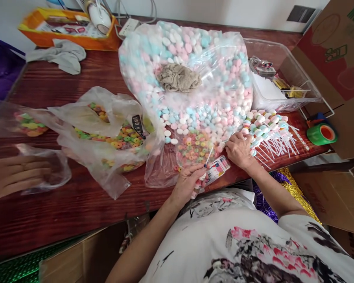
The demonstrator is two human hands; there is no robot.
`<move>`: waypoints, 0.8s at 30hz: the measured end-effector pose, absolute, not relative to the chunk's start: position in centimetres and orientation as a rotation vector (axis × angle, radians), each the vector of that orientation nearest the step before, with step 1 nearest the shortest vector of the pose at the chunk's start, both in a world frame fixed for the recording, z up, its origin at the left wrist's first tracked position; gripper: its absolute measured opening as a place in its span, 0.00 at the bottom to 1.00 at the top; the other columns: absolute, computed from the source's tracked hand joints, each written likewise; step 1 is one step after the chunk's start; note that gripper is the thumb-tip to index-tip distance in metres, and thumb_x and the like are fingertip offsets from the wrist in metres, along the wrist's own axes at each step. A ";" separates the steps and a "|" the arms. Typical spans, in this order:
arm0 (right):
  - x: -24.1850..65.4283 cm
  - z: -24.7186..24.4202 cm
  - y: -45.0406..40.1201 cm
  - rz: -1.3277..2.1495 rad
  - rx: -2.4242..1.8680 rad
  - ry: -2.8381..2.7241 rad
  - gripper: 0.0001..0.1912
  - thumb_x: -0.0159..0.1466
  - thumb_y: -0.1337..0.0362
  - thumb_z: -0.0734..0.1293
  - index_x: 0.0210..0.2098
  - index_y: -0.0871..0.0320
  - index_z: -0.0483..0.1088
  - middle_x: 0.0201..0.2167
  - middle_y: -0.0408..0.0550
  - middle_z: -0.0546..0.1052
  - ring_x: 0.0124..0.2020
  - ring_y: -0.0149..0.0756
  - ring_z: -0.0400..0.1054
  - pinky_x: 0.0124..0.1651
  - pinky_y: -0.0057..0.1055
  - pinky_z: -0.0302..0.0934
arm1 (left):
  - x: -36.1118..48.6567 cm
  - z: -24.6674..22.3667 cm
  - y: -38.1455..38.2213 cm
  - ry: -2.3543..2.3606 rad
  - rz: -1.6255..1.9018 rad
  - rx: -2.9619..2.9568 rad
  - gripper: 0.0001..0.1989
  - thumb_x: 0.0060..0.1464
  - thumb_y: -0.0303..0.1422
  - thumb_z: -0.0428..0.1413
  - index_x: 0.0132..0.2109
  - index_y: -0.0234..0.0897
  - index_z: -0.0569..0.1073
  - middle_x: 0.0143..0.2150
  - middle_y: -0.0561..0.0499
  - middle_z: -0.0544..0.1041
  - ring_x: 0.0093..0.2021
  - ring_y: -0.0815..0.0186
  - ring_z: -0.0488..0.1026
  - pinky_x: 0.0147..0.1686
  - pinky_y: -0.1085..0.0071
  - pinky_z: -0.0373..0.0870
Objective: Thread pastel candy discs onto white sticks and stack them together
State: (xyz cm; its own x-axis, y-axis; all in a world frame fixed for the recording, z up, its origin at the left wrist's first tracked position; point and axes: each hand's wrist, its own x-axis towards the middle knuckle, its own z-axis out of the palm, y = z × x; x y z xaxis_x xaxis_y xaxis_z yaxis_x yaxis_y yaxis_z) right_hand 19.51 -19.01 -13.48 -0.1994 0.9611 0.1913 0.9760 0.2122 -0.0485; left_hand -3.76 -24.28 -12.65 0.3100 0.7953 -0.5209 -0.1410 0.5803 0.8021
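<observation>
My left hand [189, 181] is closed round a candy skewer [198, 185], whose bare white stick end points up past the thumb. Beneath that hand lies a printed card [218, 169] in clear wrap. My right hand [238, 151] has its fingers curled down at the edge of a pile of candy skewers [265, 122]; whatever its fingertips hold is hidden. White sticks [279, 147] poke out of the pile toward the table edge. In front of my hands lie a bag of ring-shaped candies [194, 147] and a large clear bag of pastel candies [183, 43].
Another person's hand [14, 175] is at the left with a clear bag. Near it sits an opened bag of fruit-coloured rings [118, 137]. A clear plastic bin [286, 104] and green tape [320, 134] stand right; an orange box [67, 41] stands back left. A cloth [178, 78] tops the large bag.
</observation>
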 end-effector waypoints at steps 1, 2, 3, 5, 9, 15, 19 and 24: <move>19.9 -13.5 -19.0 -0.115 -1.825 -2.258 0.12 0.65 0.66 0.63 0.30 0.57 0.76 0.36 0.53 0.78 0.47 0.49 0.61 0.49 0.53 0.49 | -3.7 -12.5 -24.4 1.083 0.698 0.715 0.17 0.46 0.44 0.63 0.34 0.33 0.76 0.19 0.55 0.72 0.11 0.77 0.56 0.07 0.80 0.48; 20.3 -13.4 -19.0 -0.092 -1.784 -2.202 0.11 0.65 0.64 0.64 0.30 0.55 0.76 0.36 0.52 0.78 0.47 0.48 0.62 0.50 0.52 0.50 | -3.6 -12.3 -24.4 1.089 0.704 0.700 0.16 0.46 0.43 0.63 0.34 0.33 0.76 0.19 0.55 0.72 0.11 0.77 0.56 0.08 0.80 0.48; 20.8 -13.3 -19.0 -0.050 -1.740 -2.136 0.10 0.65 0.63 0.64 0.31 0.54 0.76 0.36 0.50 0.79 0.47 0.47 0.63 0.50 0.50 0.51 | -3.6 -12.1 -24.5 1.099 0.715 0.685 0.16 0.45 0.42 0.63 0.34 0.33 0.76 0.19 0.55 0.72 0.12 0.77 0.58 0.09 0.80 0.49; 21.5 -12.7 -19.1 0.082 -1.626 -1.977 0.09 0.66 0.62 0.64 0.32 0.54 0.76 0.34 0.48 0.79 0.44 0.44 0.66 0.49 0.47 0.56 | -3.4 -11.7 -24.6 1.121 0.747 0.662 0.15 0.45 0.40 0.63 0.35 0.33 0.76 0.20 0.55 0.72 0.13 0.76 0.61 0.10 0.81 0.50; 20.5 -10.4 -20.6 0.351 -1.343 -1.699 0.08 0.67 0.63 0.63 0.34 0.52 0.73 0.31 0.46 0.77 0.38 0.41 0.70 0.45 0.42 0.64 | -3.0 -11.4 -24.0 1.117 0.770 0.717 0.13 0.44 0.40 0.63 0.31 0.33 0.76 0.22 0.54 0.73 0.15 0.76 0.64 0.13 0.80 0.53; 16.7 -7.7 -23.3 0.614 -1.100 -1.881 0.07 0.67 0.66 0.61 0.33 0.54 0.70 0.29 0.46 0.74 0.33 0.37 0.68 0.39 0.37 0.64 | -2.3 -11.3 -23.0 1.086 0.831 0.775 0.12 0.46 0.40 0.62 0.32 0.33 0.77 0.22 0.55 0.73 0.15 0.76 0.64 0.14 0.79 0.57; 20.2 -8.7 -22.1 0.322 -1.367 -1.668 0.07 0.68 0.65 0.62 0.35 0.54 0.70 0.32 0.47 0.75 0.37 0.39 0.69 0.43 0.39 0.63 | -3.2 -11.2 -23.0 1.127 0.872 0.743 0.12 0.45 0.39 0.62 0.28 0.33 0.74 0.21 0.55 0.73 0.14 0.76 0.63 0.13 0.80 0.51; 22.2 -11.1 -21.5 -0.208 -1.707 -1.975 0.06 0.64 0.62 0.66 0.33 0.54 0.75 0.45 0.51 0.78 0.55 0.52 0.62 0.51 0.49 0.52 | -3.2 -11.2 -23.2 1.113 0.845 0.700 0.13 0.44 0.40 0.63 0.29 0.33 0.74 0.22 0.53 0.74 0.15 0.76 0.63 0.13 0.80 0.52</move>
State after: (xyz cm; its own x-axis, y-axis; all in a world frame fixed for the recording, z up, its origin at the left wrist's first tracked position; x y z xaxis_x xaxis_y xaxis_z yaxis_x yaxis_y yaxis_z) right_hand 22.17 -21.54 -11.10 -0.0735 0.8778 0.4734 0.9572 0.1954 -0.2137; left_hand -3.17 -23.16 -11.24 0.2064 0.8572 -0.4718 -0.2240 0.5108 0.8300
